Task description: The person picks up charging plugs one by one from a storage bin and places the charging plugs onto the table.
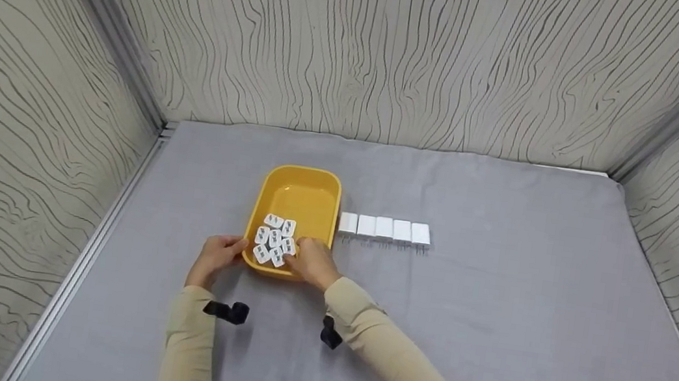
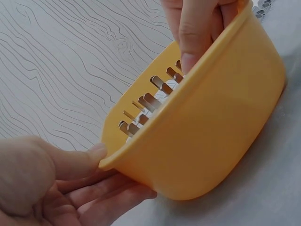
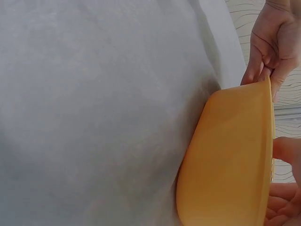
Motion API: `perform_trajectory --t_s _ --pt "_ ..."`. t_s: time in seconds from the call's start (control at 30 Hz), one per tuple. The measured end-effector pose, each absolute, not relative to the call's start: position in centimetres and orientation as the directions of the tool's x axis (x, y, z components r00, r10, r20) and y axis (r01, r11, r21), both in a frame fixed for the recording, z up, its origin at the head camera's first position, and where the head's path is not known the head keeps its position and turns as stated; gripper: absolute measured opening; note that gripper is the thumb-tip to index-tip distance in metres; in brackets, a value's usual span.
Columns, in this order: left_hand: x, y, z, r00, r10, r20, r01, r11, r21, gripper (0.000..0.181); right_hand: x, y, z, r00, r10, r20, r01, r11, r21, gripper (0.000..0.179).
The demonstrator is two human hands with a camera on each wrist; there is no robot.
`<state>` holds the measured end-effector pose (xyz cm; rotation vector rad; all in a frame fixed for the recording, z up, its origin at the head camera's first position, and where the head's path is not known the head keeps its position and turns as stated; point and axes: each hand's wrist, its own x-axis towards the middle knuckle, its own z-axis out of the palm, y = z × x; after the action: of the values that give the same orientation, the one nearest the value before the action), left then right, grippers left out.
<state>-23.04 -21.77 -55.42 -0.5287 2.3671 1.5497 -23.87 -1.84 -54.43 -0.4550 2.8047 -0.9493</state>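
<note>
A yellow plastic basin (image 1: 306,196) stands on the cloth, with several white power adapters (image 1: 274,238) gathered in its near end. Their metal prongs (image 2: 150,101) point up in the left wrist view. My left hand (image 1: 218,256) grips the basin's rim at the near left corner, thumb on top and fingers beneath. Inside the near right part of the basin is my right hand (image 1: 313,262), its fingers down among the adapters. The basin's wall hides those fingertips in both wrist views, so I cannot tell whether they hold an adapter.
Just right of the basin, several more white adapters (image 1: 384,228) lie side by side in a row, prongs toward me. Grey cloth (image 1: 529,294) covers the table. Wood-patterned panels (image 1: 358,49) stand at the back and both sides.
</note>
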Motion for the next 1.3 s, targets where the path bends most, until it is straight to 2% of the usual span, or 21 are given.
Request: perform_trajectory --t_s 0.23,0.53,0.8,1.1,1.3 --pt "-23.01 -21.82 -55.35 -0.903 -0.154 -0.401 -0.428 0.399 0.811 0.037 -23.91 -2.14 -54.38 -0.94 -0.338 -0.046 -0.257 0.79 -0.557 0.022" --pt "-22.92 -22.01 -55.52 -0.911 -0.139 -0.389 -0.413 0.303 0.859 0.035 -23.93 -2.32 -54.53 -0.938 -0.346 0.009 -0.298 0.794 -0.53 0.022" --pt "-22.99 -21.81 -55.23 -0.89 -0.146 -0.432 -0.455 0.311 0.834 0.037 -23.96 -2.47 -54.39 -0.955 -0.293 -0.04 -0.219 0.791 -0.571 0.016" --pt "-23.04 -21.85 -55.2 -0.895 -0.141 -0.423 -0.446 0.329 0.833 0.037 -23.92 -2.57 -54.59 -0.961 -0.276 0.013 -0.233 0.784 -0.575 0.023" --pt "-22.84 -21.84 -55.35 -0.904 -0.137 -0.405 -0.427 0.299 0.853 0.036 -24.08 -2.64 -54.64 -0.955 -0.295 -0.025 -0.23 0.793 -0.565 0.019"
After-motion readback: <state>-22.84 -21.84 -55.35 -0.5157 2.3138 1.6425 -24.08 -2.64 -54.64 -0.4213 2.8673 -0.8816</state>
